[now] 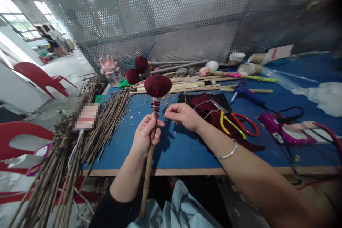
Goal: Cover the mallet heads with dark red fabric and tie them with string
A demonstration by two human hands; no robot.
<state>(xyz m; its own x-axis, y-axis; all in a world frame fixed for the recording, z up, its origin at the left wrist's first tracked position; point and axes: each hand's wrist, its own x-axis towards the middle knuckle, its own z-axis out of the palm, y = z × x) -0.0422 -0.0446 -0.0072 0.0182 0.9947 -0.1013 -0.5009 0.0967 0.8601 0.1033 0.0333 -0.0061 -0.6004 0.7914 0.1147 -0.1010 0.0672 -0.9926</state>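
Gripping a stick (149,171) in the centre of the frame, the left hand (146,133) has its fingers curled around the upper shaft. The stick stands nearly upright, slightly tilted, topped by a dark red padded head (158,86) with thread (155,106) wound beneath it. Right hand (184,114) just right of the winding, thumb and forefinger tips pressed together; whether thread lies between them, cannot tell. Bangle (227,152) on that forearm. Right of centre, on the blue table (117,153): dark red cloth (213,117), tools with yellow and red handles (245,124) lying partly over it, a blue glue gun (247,94) behind. Two more dark red heads (141,64) upper left of centre. Bundled twigs (107,124) along the left side.
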